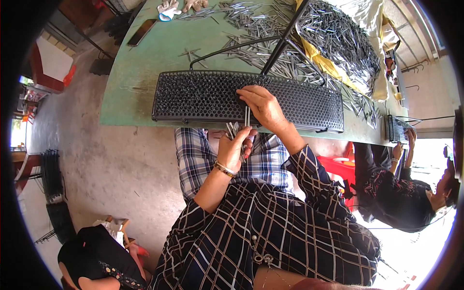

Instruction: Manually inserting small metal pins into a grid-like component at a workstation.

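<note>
A long black perforated metal rack [208, 94], full of small round holes, lies along the near edge of the green table. Its left part looks filled with rod ends, while the right part shows open holes. Below the rack's front edge, my left hand [236, 147] is closed around a bunch of thin silvery metal rods [233, 129]. Two of them stick up toward the rack. My right hand [263, 107] rests over the rack's middle, its fingers bent together against the holes. Whatever those fingertips pinch is hidden behind them.
Loose rods [251, 19] are strewn over the green table [130, 92]. A yellow-edged sack [338, 43] heaped with rods sits at the far right. Black bars rise behind the rack. A phone [141, 33] and gloves [168, 9] lie far left. Another person [401, 193] works at right; someone sits lower left.
</note>
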{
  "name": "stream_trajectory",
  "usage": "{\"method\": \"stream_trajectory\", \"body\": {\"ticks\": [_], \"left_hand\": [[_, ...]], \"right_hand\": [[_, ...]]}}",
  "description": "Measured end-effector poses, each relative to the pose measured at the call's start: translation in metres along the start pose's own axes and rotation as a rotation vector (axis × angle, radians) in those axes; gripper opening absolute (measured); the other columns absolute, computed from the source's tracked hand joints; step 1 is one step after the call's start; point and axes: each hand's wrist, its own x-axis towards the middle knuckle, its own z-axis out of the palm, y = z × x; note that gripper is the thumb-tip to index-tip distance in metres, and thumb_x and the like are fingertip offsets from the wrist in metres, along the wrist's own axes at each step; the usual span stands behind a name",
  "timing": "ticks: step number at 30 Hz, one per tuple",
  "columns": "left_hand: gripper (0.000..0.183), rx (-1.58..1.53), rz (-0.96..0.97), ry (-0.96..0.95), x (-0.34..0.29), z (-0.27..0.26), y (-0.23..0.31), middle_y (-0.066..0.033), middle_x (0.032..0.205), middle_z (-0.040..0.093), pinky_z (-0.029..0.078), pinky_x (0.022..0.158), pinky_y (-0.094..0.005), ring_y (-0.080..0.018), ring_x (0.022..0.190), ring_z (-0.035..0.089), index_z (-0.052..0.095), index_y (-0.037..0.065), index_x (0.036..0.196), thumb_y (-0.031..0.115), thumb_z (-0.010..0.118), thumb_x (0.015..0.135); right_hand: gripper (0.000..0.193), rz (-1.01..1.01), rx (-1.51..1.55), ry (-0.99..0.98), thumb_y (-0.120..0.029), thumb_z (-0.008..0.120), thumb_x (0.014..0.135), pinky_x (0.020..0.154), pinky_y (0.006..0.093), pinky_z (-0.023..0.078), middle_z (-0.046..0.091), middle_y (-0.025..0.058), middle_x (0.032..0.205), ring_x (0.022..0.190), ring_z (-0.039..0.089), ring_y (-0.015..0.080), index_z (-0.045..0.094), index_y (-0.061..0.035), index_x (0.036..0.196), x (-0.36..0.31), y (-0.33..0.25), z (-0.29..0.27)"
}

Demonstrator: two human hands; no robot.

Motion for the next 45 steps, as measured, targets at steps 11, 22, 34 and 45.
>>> {"method": "stream_trajectory", "body": {"ticks": [11,22,34,45], "left_hand": [[0.017,-0.003,0.008,0.009,0.001,-0.004,-0.001,-0.0087,0.082,0.066,0.039,0.037,-0.0189,-0.0067,0.055,0.053,0.060,0.002,0.089,0.017,0.065,0.084],[0.016,0.009,0.004,0.006,0.000,-0.003,0.000,-0.0076,0.081,0.065,0.037,0.037,-0.0190,-0.0063,0.053,0.051,0.060,0.003,0.090,0.018,0.064,0.085],[0.016,0.001,0.006,0.015,0.000,-0.004,-0.001,-0.0066,0.080,0.065,0.038,0.039,-0.0190,-0.0062,0.054,0.052,0.061,0.003,0.088,0.018,0.065,0.084],[0.016,0.002,0.012,0.017,-0.001,-0.005,0.001,-0.0068,0.080,0.065,0.037,0.039,-0.0190,-0.0063,0.054,0.052,0.060,0.003,0.088,0.017,0.065,0.084]], "right_hand": [[0.026,-0.016,-0.028,-0.021,-0.003,0.061,0.081,0.077,0.0356,0.050,0.064,0.0130,0.098,0.088,0.061,0.0299,0.064,-0.0054,0.107,-0.003,-0.002,-0.005],[0.021,0.126,-0.074,0.192,-0.003,0.064,0.080,0.073,0.0329,0.051,0.067,0.0127,0.091,0.083,0.064,0.0267,0.067,-0.0038,0.101,-0.011,-0.006,0.004],[0.025,0.225,0.034,0.057,-0.002,0.065,0.078,0.062,0.0269,0.051,0.063,0.0091,0.087,0.073,0.063,0.0184,0.064,-0.0023,0.103,-0.001,-0.012,-0.001],[0.016,0.313,0.171,0.197,0.000,0.063,0.080,0.060,0.0228,0.047,0.062,0.0074,0.088,0.068,0.059,0.0127,0.067,-0.0017,0.096,0.000,-0.012,0.005]]}}
